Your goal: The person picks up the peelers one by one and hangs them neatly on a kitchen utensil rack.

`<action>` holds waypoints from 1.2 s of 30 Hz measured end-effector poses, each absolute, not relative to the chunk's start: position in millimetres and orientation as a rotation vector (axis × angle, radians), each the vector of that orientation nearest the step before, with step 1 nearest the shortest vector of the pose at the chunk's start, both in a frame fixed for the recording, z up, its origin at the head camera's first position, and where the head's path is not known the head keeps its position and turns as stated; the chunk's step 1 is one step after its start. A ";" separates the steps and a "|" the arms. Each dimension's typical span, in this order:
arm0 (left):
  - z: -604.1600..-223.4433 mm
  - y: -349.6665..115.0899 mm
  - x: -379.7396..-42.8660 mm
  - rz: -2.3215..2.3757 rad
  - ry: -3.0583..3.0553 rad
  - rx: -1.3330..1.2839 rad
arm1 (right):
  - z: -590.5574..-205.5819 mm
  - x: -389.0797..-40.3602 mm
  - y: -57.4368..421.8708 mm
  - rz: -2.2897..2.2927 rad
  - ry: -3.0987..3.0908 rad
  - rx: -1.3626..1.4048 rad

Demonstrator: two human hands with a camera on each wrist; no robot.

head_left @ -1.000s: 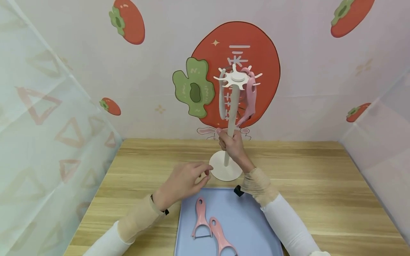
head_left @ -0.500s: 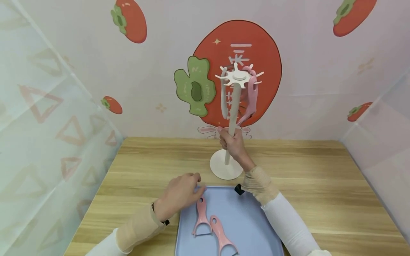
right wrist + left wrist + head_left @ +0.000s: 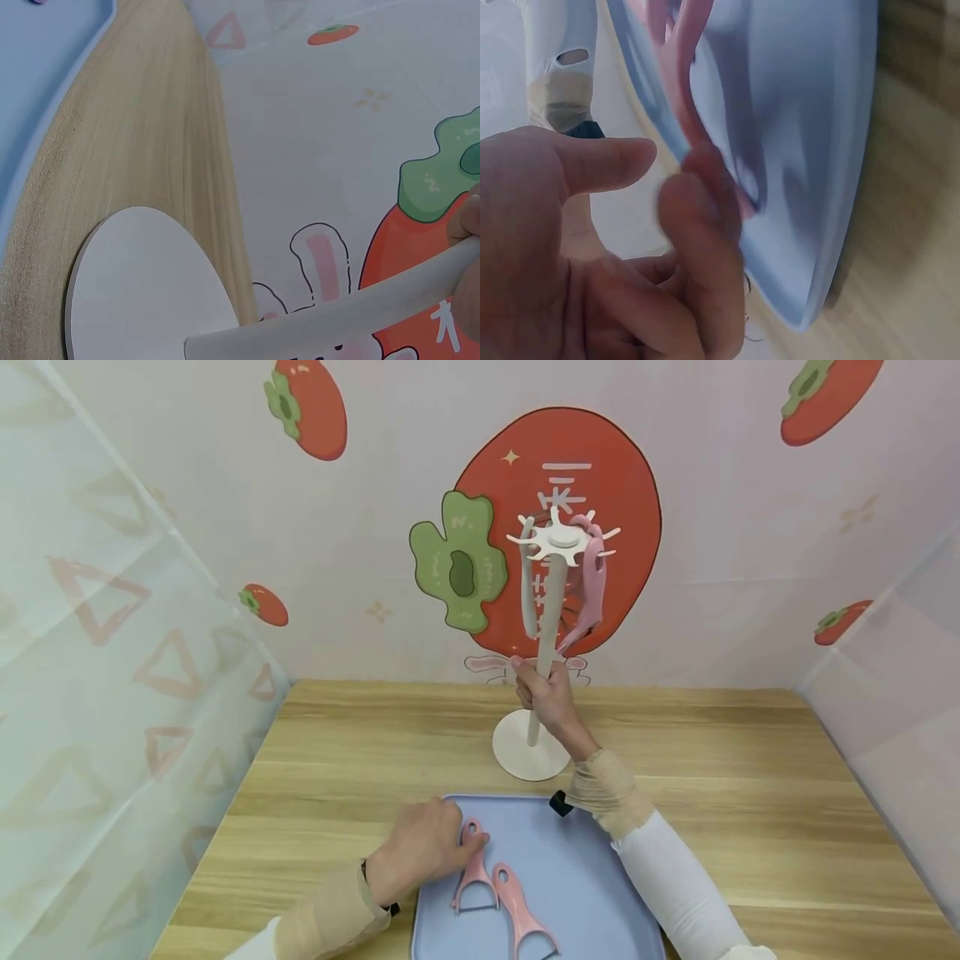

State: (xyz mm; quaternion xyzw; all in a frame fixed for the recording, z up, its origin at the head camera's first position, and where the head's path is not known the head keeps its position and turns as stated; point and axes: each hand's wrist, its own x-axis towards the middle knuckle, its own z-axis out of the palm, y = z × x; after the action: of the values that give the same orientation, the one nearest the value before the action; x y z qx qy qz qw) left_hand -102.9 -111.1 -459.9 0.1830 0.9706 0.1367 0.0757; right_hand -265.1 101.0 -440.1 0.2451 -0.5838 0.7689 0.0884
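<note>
My right hand (image 3: 551, 700) grips the pole of a white utensil stand (image 3: 552, 597), which stands upright on its round base. A pink utensil (image 3: 593, 581) and a light grey utensil (image 3: 528, 589) hang from the hooked top. Over the left part of a light blue tray (image 3: 577, 877) is my left hand (image 3: 422, 845), at the handle of a pink peeler (image 3: 475, 870). In the left wrist view the fingers (image 3: 694, 206) bend beside that handle while the thumb stays apart from it. A second pink peeler (image 3: 513, 902) lies in the tray to the right, touching or nearly touching the first.
The tray rests on a wooden table (image 3: 750, 793) in front of the stand's base (image 3: 142, 292). Behind the table rises a cloth backdrop (image 3: 720, 527) with printed red fruit, and cloth sides stand left and right.
My left hand has moved from near the stand's base, down and back to the left peeler's handle in the tray. My right hand stays on the pole.
</note>
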 end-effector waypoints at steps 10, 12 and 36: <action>-472.4 -106.5 -101.6 0.436 2.869 0.504 | -441.7 -265.1 101.0 2.276 -1.739 0.748; -473.5 -105.9 -102.4 0.436 2.866 0.501 | -441.8 -265.2 100.7 2.272 -1.744 0.748; -471.7 -106.9 -101.6 0.492 2.719 0.447 | -441.5 -265.8 101.9 2.265 -1.743 0.761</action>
State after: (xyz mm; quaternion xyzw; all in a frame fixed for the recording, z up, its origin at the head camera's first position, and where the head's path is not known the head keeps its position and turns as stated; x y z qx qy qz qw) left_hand -101.6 -106.9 -471.7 0.1575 0.9572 0.1732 0.1704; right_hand -265.8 101.9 -441.5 0.2563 -0.5869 0.7625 0.0919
